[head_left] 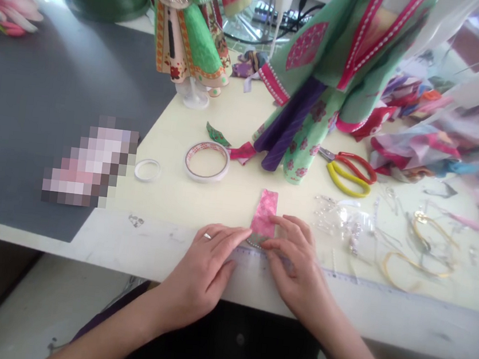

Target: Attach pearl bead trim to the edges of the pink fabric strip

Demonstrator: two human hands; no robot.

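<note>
Pink patterned fabric rectangle (266,210) on a cream tabletop (172,198), straight-fingered left hand (210,261) and loosely curled right hand (295,259) at its edges; whether they pinch is unclear. Probably light and limp, best held there.

Near you, the fabric strip (266,210) is patterned pink; far off, the robe (335,43) is green edged magenta; at right, the scissors handles (356,158) are red and yellow.

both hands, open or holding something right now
Left hand: fingers at the pink fabric's lower-left corner; grip unclear.
Right hand: fingers at its right edge; grip unclear.
</note>
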